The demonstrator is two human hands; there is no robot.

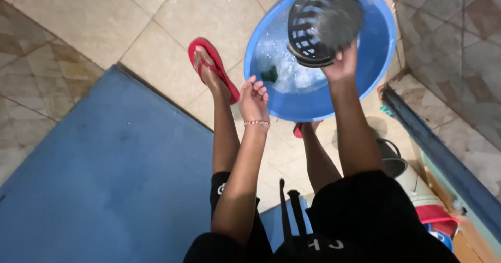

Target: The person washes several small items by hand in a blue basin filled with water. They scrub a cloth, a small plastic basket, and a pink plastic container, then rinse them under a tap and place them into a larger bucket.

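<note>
— What lies around, from the left?
— A blue mat [104, 179], a red sandal [211, 64] on the tiled floor [156, 12], then the left hand [253, 100], fingers loose and empty, beside the blue basin [378, 54].
— And the right hand [342, 64]?
— It grips a dark slotted basket [321, 25] above the soapy water; motion blurs the basket. A grey bucket [391, 158] is half hidden by the leg.

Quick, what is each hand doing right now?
Left hand: empty, fingers loosely curled, beside the blue basin.
Right hand: closed on the dark slotted basket.
</note>
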